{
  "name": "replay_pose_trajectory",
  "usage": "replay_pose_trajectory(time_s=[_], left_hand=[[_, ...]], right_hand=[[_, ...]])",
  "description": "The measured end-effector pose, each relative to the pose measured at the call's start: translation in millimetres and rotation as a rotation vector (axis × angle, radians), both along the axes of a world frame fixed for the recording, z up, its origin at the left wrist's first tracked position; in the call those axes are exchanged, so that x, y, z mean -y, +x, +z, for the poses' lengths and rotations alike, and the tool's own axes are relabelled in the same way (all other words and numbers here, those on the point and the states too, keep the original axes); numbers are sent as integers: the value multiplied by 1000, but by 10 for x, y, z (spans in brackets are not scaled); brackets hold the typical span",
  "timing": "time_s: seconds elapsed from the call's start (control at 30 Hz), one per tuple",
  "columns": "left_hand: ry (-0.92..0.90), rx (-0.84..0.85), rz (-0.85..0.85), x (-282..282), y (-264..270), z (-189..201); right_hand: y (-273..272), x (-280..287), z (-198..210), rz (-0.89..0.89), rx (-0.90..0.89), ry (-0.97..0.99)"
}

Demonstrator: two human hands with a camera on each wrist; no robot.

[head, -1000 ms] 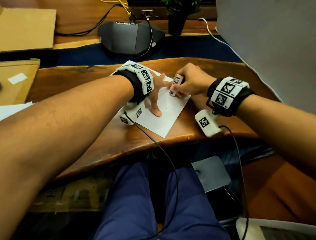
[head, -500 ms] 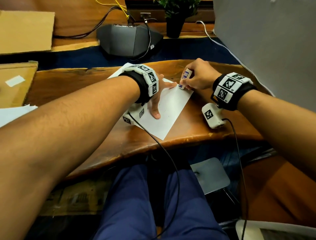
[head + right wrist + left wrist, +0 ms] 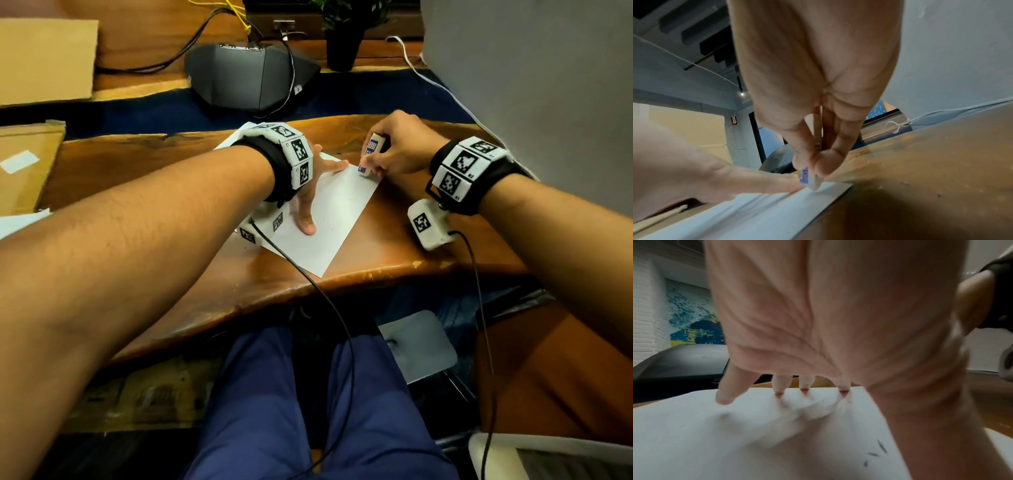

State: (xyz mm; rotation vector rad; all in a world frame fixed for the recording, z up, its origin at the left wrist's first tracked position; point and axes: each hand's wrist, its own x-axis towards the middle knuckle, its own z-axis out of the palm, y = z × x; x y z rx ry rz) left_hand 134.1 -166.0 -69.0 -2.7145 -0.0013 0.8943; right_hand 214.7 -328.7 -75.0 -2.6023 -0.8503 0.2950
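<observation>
— Near the centre of the head view, what is lying on the table?

— A white paper is lying there at an angle. One corner is pointing toward the bottom of the frame and coming close to the table's near edge.

— What is the left hand doing?

— It is pressing down on the left part of the paper. Its fingers are spreading apart with their tips touching the sheet, and the thumb is stretching toward the lower part of the frame. The index fingertip is lying along the paper's upper edge.

— And the right hand?

— It is pinching an eraser between the thumb and fingertips. The eraser is standing slightly tilted. Its lower end is touching the paper by the upper right corner, just beside the left index fingertip.

— Is anything showing on the sheet?

— A few short dark marks are showing at the lower right of the left wrist view, near the thumb. What they are cannot be told.

— What is sitting behind the paper?

— A black device is sitting at the upper middle of the head view, with cables running into it. A dark pot is standing just right of it, and cardboard is lying at the upper left.
</observation>
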Motion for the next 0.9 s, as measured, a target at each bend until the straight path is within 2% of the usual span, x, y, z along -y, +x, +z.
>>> replay_pose_trajectory(time_s=[0.17, 0.33, 0.43, 0.57, 0.7, 0.73, 0.83, 0.9], left_hand=[[-34, -12, -130, 82, 39, 13], [-222, 28, -60, 64, 16, -5], [-214, 47, -29, 98, -35, -50], [-199, 52, 0, 91, -13, -42], [-217, 54, -15, 104, -43, -64], [-219, 49, -12, 112, -48, -57], [-211, 45, -9, 82, -34, -45], [-222, 40, -9, 69, -33, -54]], right_hand=[[-75, -73, -60, 12, 53, -13], [-126, -109, -84, -9, 105, -26], [-243, -130, -83, -28, 126, 0], [-416, -140, -82, 92, 32, -49], [-201, -80, -76, -140, 15, 57], [-225, -85, -94, -137, 25, 71], [-422, -147, -135, 38, -5, 9], [-364, -105, -78, 24, -35, -20]])
